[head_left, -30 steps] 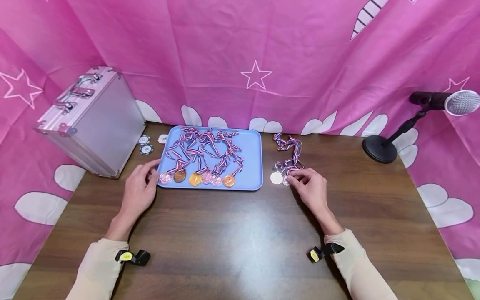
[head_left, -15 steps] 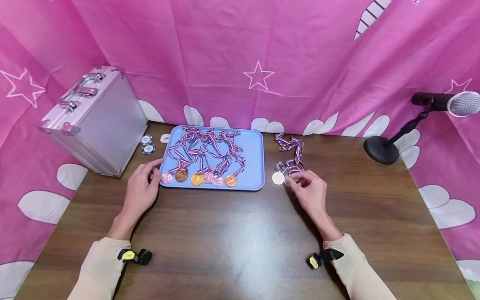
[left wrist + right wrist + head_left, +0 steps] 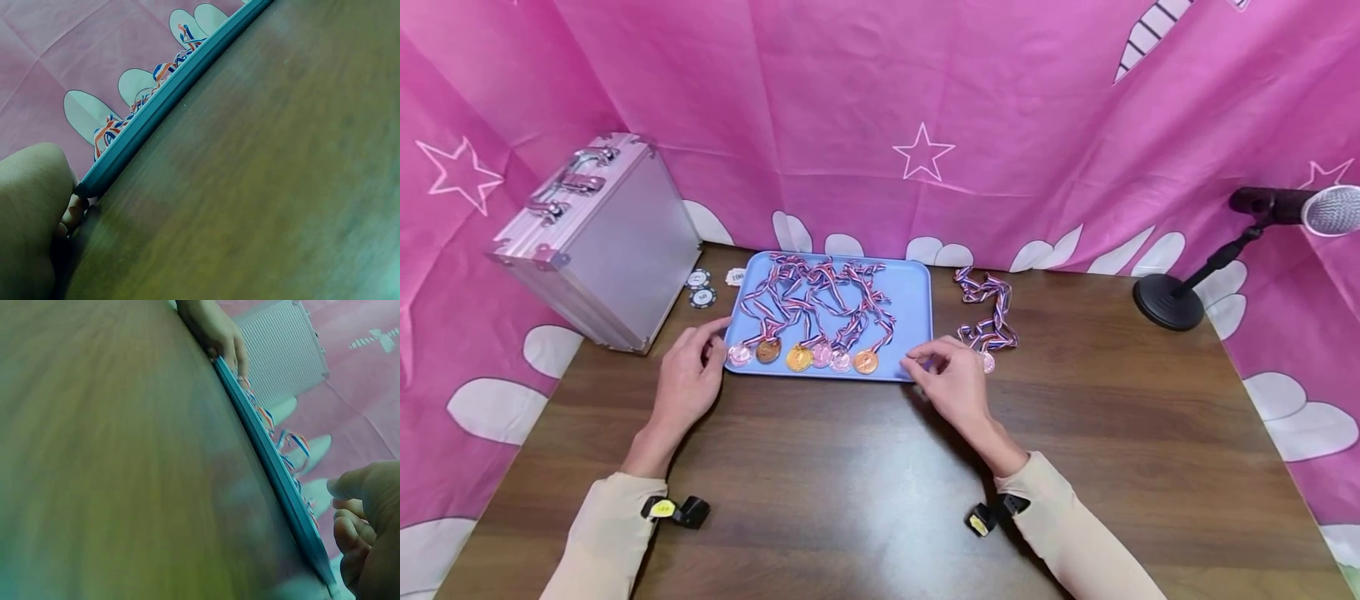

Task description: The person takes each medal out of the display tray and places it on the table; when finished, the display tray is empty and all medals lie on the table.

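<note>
A blue tray (image 3: 910,296) lies on the table, with several medals on striped ribbons (image 3: 831,287) across it. Their discs line the near side: a gold medal (image 3: 799,357), a dark bronze medal (image 3: 768,351), an orange-bronze medal (image 3: 866,362) and pinkish ones. My left hand (image 3: 691,367) grips the tray's left near corner, fingertips showing below the rim in the left wrist view. Above the right near corner is my right hand (image 3: 951,379), fingers loosely bent, nothing seen between them. Right of the tray, a pinkish medal (image 3: 988,362) peeks out beside that hand, which mostly covers a silvery one.
Ribbons (image 3: 998,312) of the outside medals lie bunched right of the tray. A silver case (image 3: 602,242) stands at the back left, poker chips (image 3: 702,297) beside it. A microphone (image 3: 1330,210) on a stand (image 3: 1170,300) is at the back right, before a pink curtain (image 3: 1037,125).
My right hand has left the medals at the right and moved left to the tray's right near corner. The left hand stays at the tray's left side.
</note>
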`<state>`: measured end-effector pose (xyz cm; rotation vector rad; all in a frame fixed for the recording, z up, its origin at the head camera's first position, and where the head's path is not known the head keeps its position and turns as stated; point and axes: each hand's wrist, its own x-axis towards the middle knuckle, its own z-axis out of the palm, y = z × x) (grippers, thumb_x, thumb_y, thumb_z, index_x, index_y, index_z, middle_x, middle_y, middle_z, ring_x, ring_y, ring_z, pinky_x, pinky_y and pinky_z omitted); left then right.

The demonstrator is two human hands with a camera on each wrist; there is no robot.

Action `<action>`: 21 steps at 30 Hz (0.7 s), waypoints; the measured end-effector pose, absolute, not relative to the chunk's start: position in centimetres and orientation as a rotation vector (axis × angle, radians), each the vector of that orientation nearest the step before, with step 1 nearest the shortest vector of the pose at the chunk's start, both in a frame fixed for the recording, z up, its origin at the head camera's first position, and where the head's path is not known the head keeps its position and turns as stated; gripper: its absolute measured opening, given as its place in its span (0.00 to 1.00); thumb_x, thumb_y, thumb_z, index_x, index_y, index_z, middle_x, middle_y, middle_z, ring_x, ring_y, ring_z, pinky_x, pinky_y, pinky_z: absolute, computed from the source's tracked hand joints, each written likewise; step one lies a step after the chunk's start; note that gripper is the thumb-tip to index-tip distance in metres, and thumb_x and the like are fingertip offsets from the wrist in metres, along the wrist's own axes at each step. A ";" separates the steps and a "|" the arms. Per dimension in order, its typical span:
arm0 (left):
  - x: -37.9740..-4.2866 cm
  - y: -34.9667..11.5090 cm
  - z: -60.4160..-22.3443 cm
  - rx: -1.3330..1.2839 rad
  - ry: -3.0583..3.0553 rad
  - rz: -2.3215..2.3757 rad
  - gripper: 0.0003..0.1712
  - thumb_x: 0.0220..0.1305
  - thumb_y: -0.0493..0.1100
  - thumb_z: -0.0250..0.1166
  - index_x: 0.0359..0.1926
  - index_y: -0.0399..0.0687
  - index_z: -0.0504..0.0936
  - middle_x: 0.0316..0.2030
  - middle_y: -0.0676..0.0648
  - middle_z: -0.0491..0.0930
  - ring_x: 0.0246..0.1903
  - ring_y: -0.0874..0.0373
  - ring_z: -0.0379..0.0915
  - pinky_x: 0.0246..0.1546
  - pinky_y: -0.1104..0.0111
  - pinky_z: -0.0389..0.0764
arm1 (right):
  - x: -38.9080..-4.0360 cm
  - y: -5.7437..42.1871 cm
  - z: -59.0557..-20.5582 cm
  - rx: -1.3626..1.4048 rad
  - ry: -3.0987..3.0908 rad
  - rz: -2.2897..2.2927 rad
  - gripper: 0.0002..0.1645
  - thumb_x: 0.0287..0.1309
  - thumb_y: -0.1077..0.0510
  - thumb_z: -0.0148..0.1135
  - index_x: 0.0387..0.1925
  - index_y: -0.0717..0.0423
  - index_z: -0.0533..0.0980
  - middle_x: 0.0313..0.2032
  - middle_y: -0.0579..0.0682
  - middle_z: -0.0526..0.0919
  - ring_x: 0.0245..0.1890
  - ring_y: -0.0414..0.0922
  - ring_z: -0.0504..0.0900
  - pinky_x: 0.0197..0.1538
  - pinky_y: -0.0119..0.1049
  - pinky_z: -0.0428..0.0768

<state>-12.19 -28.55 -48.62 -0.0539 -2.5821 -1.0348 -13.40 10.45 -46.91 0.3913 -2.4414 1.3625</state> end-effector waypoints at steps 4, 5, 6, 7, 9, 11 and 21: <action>-12.3 -28.4 -48.6 -0.059 -2.577 -1.038 0.22 0.81 0.32 0.57 0.70 0.37 0.83 0.41 0.39 0.78 0.41 0.49 0.71 0.42 0.62 0.66 | -13.7 8.8 -46.8 0.371 -2.532 1.280 0.08 0.56 0.55 0.87 0.35 0.52 0.93 0.30 0.46 0.88 0.25 0.38 0.80 0.32 0.33 0.77; -12.3 -28.4 -48.6 -0.059 -2.575 -1.039 0.22 0.80 0.32 0.57 0.70 0.37 0.83 0.41 0.39 0.78 0.41 0.50 0.71 0.42 0.62 0.66 | -13.8 8.4 -46.8 0.364 -2.560 1.238 0.09 0.56 0.53 0.87 0.35 0.51 0.93 0.31 0.46 0.89 0.26 0.39 0.81 0.33 0.35 0.78; -12.3 -28.4 -48.5 -0.058 -2.574 -1.038 0.22 0.80 0.32 0.57 0.69 0.37 0.84 0.41 0.39 0.78 0.41 0.50 0.71 0.42 0.62 0.66 | -13.8 8.0 -46.7 0.358 -2.591 1.187 0.10 0.56 0.50 0.87 0.35 0.51 0.93 0.32 0.45 0.89 0.27 0.40 0.82 0.33 0.36 0.79; -12.3 -28.4 -48.6 -0.059 -2.571 -1.037 0.22 0.80 0.32 0.57 0.69 0.37 0.84 0.41 0.39 0.79 0.40 0.50 0.71 0.42 0.62 0.66 | -13.9 7.7 -46.8 0.349 -2.623 1.130 0.12 0.57 0.48 0.86 0.35 0.49 0.93 0.32 0.44 0.89 0.28 0.41 0.83 0.34 0.38 0.80; -12.3 -28.4 -48.6 -0.062 -2.566 -1.035 0.22 0.80 0.31 0.58 0.69 0.37 0.84 0.41 0.38 0.79 0.40 0.50 0.71 0.42 0.62 0.66 | -14.0 7.0 -46.8 0.334 -2.670 1.025 0.15 0.56 0.43 0.86 0.35 0.47 0.93 0.33 0.43 0.89 0.30 0.42 0.84 0.33 0.42 0.80; -12.3 -28.4 -48.6 -0.063 -2.563 -1.034 0.22 0.80 0.31 0.58 0.69 0.37 0.84 0.41 0.38 0.79 0.40 0.50 0.71 0.42 0.62 0.66 | -14.1 6.4 -46.8 0.316 -2.697 0.939 0.17 0.54 0.38 0.86 0.33 0.45 0.93 0.33 0.42 0.88 0.30 0.44 0.85 0.31 0.44 0.79; -12.2 -28.3 -48.5 -0.064 -2.562 -1.030 0.22 0.80 0.32 0.58 0.68 0.36 0.84 0.40 0.38 0.79 0.41 0.49 0.71 0.42 0.62 0.66 | -14.9 5.4 -47.0 0.312 -2.733 0.726 0.29 0.43 0.28 0.89 0.28 0.44 0.87 0.25 0.40 0.79 0.22 0.44 0.80 0.23 0.45 0.71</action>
